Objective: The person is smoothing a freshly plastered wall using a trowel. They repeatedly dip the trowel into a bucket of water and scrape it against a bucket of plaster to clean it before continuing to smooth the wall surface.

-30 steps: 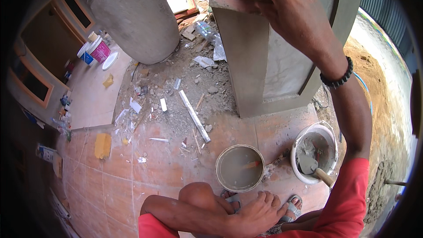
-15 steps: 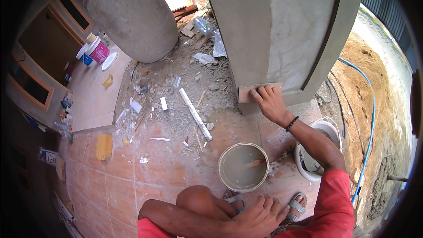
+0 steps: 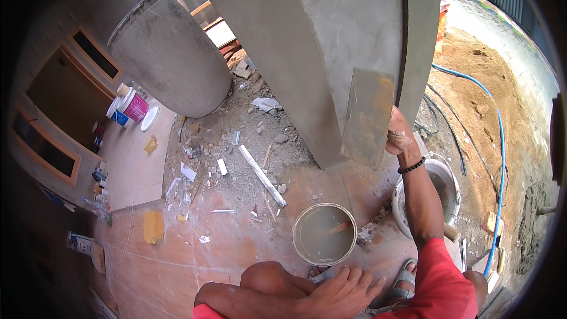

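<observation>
Turned up from lying across the pillar's (image 3: 260, 47) base, the float (image 3: 369, 119) is now standing nearly upright, long side vertical, just left of the right hand (image 3: 400, 134), which is gripping it, fingers hidden. The left hand (image 3: 345, 294), farther away, is resting loose and empty.

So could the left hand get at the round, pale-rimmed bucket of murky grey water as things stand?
Probably yes: the left hand hangs palm down just on the near side of the round, pale-rimmed bucket of murky grey water, and nothing visible blocks its open top.
</observation>
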A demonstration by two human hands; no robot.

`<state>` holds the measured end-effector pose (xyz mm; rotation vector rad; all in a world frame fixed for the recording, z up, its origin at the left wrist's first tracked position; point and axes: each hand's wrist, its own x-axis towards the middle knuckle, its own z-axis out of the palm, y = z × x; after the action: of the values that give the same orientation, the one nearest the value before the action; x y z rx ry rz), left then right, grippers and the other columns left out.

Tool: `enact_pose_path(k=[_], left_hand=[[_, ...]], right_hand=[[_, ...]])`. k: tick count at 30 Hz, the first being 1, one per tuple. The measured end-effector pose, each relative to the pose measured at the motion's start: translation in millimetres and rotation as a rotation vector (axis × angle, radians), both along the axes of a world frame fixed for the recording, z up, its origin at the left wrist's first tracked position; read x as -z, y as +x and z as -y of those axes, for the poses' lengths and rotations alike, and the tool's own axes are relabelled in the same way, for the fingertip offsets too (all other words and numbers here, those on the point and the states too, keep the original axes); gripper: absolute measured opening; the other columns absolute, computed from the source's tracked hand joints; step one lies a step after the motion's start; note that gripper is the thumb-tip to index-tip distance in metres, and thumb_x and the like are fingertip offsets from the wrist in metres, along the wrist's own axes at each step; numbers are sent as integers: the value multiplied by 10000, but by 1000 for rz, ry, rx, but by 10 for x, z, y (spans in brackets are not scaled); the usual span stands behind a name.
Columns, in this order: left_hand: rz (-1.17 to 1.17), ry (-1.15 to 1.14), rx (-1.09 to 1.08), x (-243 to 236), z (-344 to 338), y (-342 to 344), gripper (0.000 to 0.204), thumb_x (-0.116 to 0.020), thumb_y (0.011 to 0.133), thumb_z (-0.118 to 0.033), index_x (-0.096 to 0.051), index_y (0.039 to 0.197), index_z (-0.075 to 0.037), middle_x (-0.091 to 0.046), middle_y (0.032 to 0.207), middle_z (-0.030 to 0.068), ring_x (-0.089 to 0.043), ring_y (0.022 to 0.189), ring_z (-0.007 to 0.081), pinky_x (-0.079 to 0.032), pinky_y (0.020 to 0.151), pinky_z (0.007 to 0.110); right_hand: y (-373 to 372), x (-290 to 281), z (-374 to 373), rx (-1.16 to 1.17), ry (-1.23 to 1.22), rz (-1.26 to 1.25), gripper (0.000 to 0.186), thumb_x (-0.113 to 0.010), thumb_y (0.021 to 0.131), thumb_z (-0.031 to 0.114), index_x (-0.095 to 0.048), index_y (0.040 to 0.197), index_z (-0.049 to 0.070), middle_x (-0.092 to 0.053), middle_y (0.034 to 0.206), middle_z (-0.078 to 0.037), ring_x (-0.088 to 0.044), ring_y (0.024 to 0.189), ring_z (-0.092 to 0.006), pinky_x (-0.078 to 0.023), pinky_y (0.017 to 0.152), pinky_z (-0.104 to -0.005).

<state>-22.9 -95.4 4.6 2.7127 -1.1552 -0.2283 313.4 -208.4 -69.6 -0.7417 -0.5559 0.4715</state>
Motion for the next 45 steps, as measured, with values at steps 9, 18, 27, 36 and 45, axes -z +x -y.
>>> enact_pose_path(k=[9,18,27,36,45], left_hand=[[-219,-53,-86,-172,153,37,524,-554,902,-232,-562,1363,18,-631,1228,239,-588,1102,391,-442,982,511],[-117,7,-69,-371,228,16,537,-529,920,-288,-578,1357,21,-628,1171,239,-585,1030,379,-445,938,499],[49,117,5,-463,191,32,513,-501,934,-279,-609,1347,7,-642,1138,234,-598,945,349,-465,878,469],[38,73,-33,-378,167,-19,506,-496,925,-248,-605,1348,7,-646,1166,257,-619,950,363,-485,876,481],[56,84,-5,-439,122,-38,494,-484,938,-250,-609,1333,19,-653,1151,251,-625,956,359,-480,863,479]], right_hand=[[9,-581,-263,532,-193,239,483,-785,896,200,-609,1278,-38,-696,1128,-75,-637,1024,-118,-493,951,-293],[-202,398,-483,300,185,-201,544,-664,961,133,-457,1436,-33,-627,1248,-103,-633,1108,-159,-534,963,-316],[-250,626,-1106,1076,-417,288,481,-752,843,41,-559,1277,-37,-615,1235,-185,-602,1175,-311,-469,1030,-404],[-582,990,-1531,927,-630,836,516,-706,754,-33,-551,1246,-11,-585,1224,-206,-548,1124,-401,-443,990,-475],[-225,720,-1387,1186,-590,768,518,-709,751,-30,-561,1246,11,-580,1205,-194,-545,1109,-385,-451,951,-480]])
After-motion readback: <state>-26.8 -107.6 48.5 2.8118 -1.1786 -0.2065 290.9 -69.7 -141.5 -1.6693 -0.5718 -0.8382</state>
